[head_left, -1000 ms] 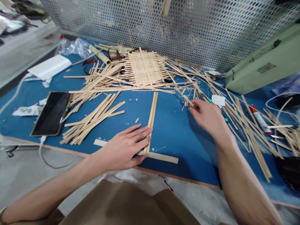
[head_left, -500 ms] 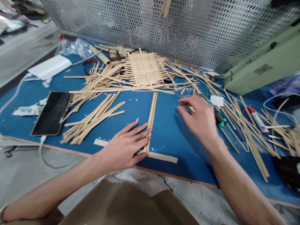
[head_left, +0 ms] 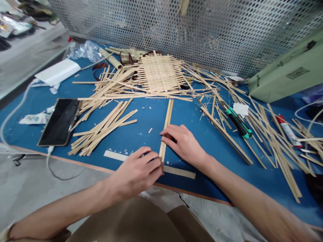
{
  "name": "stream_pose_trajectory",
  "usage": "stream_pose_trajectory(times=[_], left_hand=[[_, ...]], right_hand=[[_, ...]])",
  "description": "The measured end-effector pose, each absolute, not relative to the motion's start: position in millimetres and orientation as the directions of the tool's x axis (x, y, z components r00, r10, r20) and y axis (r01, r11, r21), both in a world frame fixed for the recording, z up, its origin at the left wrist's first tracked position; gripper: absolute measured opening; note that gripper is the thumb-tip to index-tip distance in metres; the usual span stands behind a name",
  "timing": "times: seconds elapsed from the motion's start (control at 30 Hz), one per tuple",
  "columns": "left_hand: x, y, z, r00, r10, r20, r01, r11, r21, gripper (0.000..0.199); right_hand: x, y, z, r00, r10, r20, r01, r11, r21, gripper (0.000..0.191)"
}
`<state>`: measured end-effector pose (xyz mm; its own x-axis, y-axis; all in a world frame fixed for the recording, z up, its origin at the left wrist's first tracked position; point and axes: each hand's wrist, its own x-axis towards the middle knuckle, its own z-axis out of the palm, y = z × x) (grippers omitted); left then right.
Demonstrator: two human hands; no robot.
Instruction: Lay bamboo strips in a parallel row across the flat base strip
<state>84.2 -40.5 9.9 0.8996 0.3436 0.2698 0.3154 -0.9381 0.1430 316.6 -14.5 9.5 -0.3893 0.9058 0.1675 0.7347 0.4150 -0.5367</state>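
Two narrow bamboo strips lie side by side, pointing away from me across the blue mat. Their near end meets a wider pale strip that lies crosswise near the table edge. My left hand is closed at that near end, its fingertips curled on the strips where they meet the crosswise one. Farther up, my right hand pinches the same bamboo strips between thumb and fingers. The hands hide parts of the strips and of the crosswise piece.
A woven bamboo panel lies at the back among loose strips. More strips lie at left, beside a phone on a cable. At right are a green-black utility knife, a glue tube and a green box.
My right hand has come left and down from beside the knife to the bamboo strips. My left hand's spread fingers have curled in at the near end. The view has shifted slightly.
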Motion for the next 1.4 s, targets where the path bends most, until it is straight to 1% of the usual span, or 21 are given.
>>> stream_pose_trajectory(times=[0.03, 0.13, 0.27, 0.4, 0.5, 0.57, 0.63, 0.67, 0.7, 0.77, 0.83, 0.87, 0.97, 1.03, 1.1, 1.2, 1.23, 1.27, 1.3, 1.33, 1.4], left_hand=[[84, -44, 9, 0.895, 0.352, 0.273, 0.329, -0.936, 0.129, 0.018], [83, -55, 7, 0.881, 0.367, 0.298, 0.361, -0.929, 0.077, 0.028], [82, -71, -1, 0.879, 0.353, 0.322, 0.379, -0.925, -0.021, 0.035], [79, -83, -10, 0.881, 0.375, 0.289, 0.407, -0.911, -0.06, 0.047], [79, -82, -4, 0.88, 0.371, 0.296, 0.401, -0.915, -0.048, 0.052], [78, -73, 6, 0.866, 0.39, 0.313, 0.397, -0.917, 0.044, 0.049], [69, -58, 19, 0.833, 0.444, 0.33, 0.417, -0.896, 0.151, 0.038], [62, -48, 25, 0.808, 0.484, 0.337, 0.448, -0.875, 0.183, 0.033], [53, -37, 31, 0.777, 0.519, 0.356, 0.491, -0.854, 0.174, 0.03], [33, -14, 40, 0.673, 0.664, 0.327, 0.66, -0.738, 0.139, 0.028], [15, 7, 45, 0.522, 0.823, 0.223, 0.836, -0.546, 0.059, 0.026], [9, 15, 46, 0.474, 0.864, 0.171, 0.876, -0.483, 0.011, 0.027], [2, 28, 48, 0.433, 0.897, 0.088, 0.901, -0.428, -0.077, 0.035], [4, 29, 49, 0.425, 0.901, 0.09, 0.905, -0.418, -0.083, 0.038], [7, 28, 51, 0.399, 0.913, 0.089, 0.917, -0.394, -0.065, 0.038], [8, 28, 56, 0.354, 0.933, 0.067, 0.935, -0.353, -0.013, 0.036], [6, 29, 58, 0.339, 0.938, 0.07, 0.94, -0.342, 0.026, 0.034], [5, 30, 61, 0.326, 0.942, 0.083, 0.938, -0.333, 0.093, 0.032], [4, 31, 64, 0.313, 0.944, 0.099, 0.925, -0.327, 0.195, 0.03], [3, 32, 68, 0.301, 0.948, 0.103, 0.891, -0.318, 0.325, 0.028], [6, 31, 76, 0.292, 0.954, 0.064, 0.753, -0.271, 0.6, 0.029]], right_hand=[[316, -15, 10, -0.389, 0.906, 0.166, 0.735, 0.415, -0.536, 0.009], [316, -15, 9, -0.394, 0.906, 0.157, 0.737, 0.413, -0.535, 0.008], [317, -15, 9, -0.407, 0.899, 0.16, 0.729, 0.426, -0.536, 0.007], [317, -15, 9, -0.406, 0.895, 0.183, 0.716, 0.436, -0.546, 0.01], [315, -15, 9, -0.404, 0.892, 0.204, 0.708, 0.446, -0.548, 0.013], [314, -15, 9, -0.406, 0.888, 0.215, 0.7, 0.453, -0.551, 0.014], [314, -16, 10, -0.394, 0.888, 0.237, 0.691, 0.456, -0.561, 0.012], [314, -16, 11, -0.378, 0.892, 0.25, 0.689, 0.451, -0.568, 0.012], [314, -16, 13, -0.354, 0.897, 0.264, 0.689, 0.441, -0.575, 0.012], [314, -17, 18, -0.299, 0.909, 0.292, 0.694, 0.417, -0.587, 0.013], [315, -17, 25, -0.248, 0.918, 0.309, 0.703, 0.39, -0.595, 0.013], [315, -17, 28, -0.228, 0.921, 0.314, 0.705, 0.379, -0.599, 0.013], [316, -16, 34, -0.186, 0.928, 0.322, 0.708, 0.354, -0.611, 0.013], [317, -16, 36, -0.172, 0.928, 0.33, 0.704, 0.35, -0.618, 0.012], [318, -17, 35, -0.159, 0.931, 0.329, 0.698, 0.341, -0.63, 0.01], [322, -18, 34, -0.135, 0.94, 0.315, 0.679, 0.319, -0.661, 0.008], [323, -18, 33, -0.124, 0.943, 0.309, 0.672, 0.309, -0.673, 0.007], [324, -18, 34, -0.109, 0.947, 0.302, 0.662, 0.296, -0.688, 0.006], [324, -17, 35, -0.091, 0.952, 0.291, 0.65, 0.278, -0.707, 0.006], [324, -17, 37, -0.072, 0.959, 0.274, 0.633, 0.256, -0.73, 0.007], [319, -15, 44, -0.054, 0.974, 0.219, 0.57, 0.21, -0.794, 0.01]])
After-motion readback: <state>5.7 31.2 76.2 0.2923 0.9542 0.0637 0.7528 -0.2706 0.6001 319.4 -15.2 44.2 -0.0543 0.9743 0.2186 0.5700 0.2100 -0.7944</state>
